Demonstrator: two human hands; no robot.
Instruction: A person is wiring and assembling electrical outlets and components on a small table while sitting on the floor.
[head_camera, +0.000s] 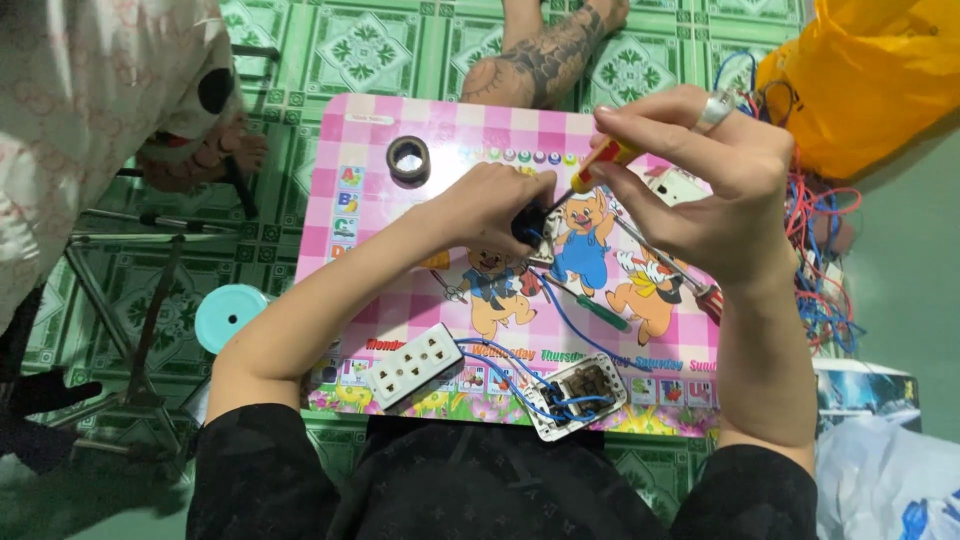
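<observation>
The left hand (495, 205) is clamped on a small black part (527, 222) near the middle of the pink counter (400, 290). The right hand (700, 180) grips a red-and-yellow screwdriver (600, 163), its tip touching that part. The 2 hands sit close together. Blue wires (560, 310) run from the part to an opened socket back (577, 395) at the near edge, just beside a white socket faceplate (413, 366). A black tape roll (408, 160) lies near the far edge, with bare counter around it. Tangled wires (820, 270) crowd the right edge.
</observation>
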